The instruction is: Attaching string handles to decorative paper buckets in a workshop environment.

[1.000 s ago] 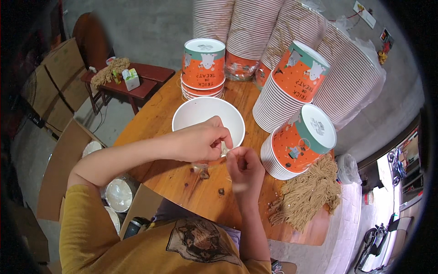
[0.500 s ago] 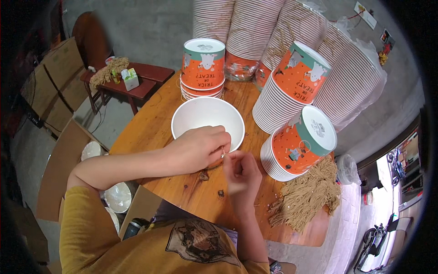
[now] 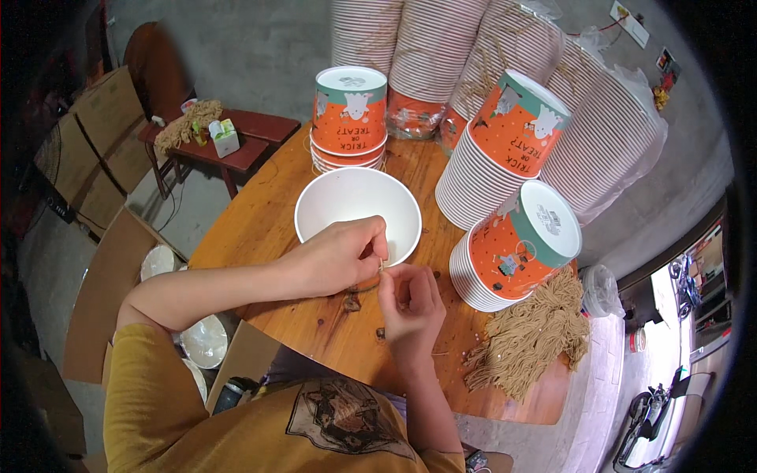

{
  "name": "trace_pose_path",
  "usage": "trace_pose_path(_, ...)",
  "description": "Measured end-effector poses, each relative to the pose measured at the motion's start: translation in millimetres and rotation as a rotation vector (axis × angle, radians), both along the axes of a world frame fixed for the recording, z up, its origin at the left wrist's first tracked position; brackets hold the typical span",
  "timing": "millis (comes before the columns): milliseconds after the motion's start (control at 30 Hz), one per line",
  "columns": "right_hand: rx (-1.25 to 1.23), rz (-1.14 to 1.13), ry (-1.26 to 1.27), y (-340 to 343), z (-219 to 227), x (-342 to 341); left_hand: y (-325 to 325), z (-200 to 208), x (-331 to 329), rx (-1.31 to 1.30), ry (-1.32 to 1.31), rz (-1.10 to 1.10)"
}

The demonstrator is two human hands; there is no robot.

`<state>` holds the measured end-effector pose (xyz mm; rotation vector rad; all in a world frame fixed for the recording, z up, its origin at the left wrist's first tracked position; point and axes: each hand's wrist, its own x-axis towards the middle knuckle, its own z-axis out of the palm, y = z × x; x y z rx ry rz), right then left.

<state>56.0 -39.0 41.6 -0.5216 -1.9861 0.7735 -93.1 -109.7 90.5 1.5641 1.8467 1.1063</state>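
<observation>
A round paper bucket [image 3: 355, 197] with a white inside stands on the wooden table in front of me, its mouth facing up. My left hand [image 3: 343, 254] reaches across its near side, thumb and fingers pinched at the near rim. Just beside it, my right hand [image 3: 413, 306] is pinched too, the other fingers curled. Between the two sets of fingertips shows a short bit of thin pale cord [image 3: 383, 266], close against the rim. Most of the cord is hidden by the fingers.
Upside-down orange buckets stand in stacks behind [image 3: 351, 110] and to the right [image 3: 516, 240]. Tall wrapped stacks [image 3: 438, 55] rise at the back. A heap of beige cords [image 3: 532, 335] lies on the table's right edge. An open carton [image 3: 110, 299] with buckets is at my left.
My right hand has shifted slightly left, and its blurred fingers now show more clearly. My left fingertips have moved a little left too. The bucket stays nearly in place.
</observation>
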Motion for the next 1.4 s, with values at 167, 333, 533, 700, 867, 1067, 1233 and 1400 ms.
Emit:
trace_pose_path(167,0.032,-0.006,0.017,0.1,-2.0,-0.8,1.4,-1.0,-2.8,-0.029,-0.072,-0.005)
trace_pose_path(333,-0.082,0.014,0.064,4.8,-6.8,-2.9,3.8,-0.5,-5.9,-0.035,-0.238,-0.065)
trace_pose_path(533,-0.359,0.044,0.092,13.6,-12.6,-3.6,5.0,3.9,-9.8,-0.143,-0.528,-0.075)
trace_pose_path(700,-0.341,0.047,0.072,13.2,-11.3,-1.6,9.4,2.2,-14.2,-0.182,-0.543,-0.057)
trace_pose_path(867,-0.096,0.003,0.079,12.0,-4.2,-1.4,11.8,-2.1,-17.3,-0.19,-0.558,-0.075)
trace_pose_path(1067,0.15,0.007,0.003,14.2,2.2,4.3,11.8,1.1,-15.2,-0.229,-0.589,-0.038)
trace_pose_path(1233,0.257,-0.03,-0.068,17.6,4.7,7.1,12.0,1.8,-15.5,-0.264,-0.581,-0.018)
trace_pose_path(1400,0.571,-0.048,-0.136,22.2,11.9,6.7,12.5,-1.4,-18.0,-0.266,-0.582,-0.016)
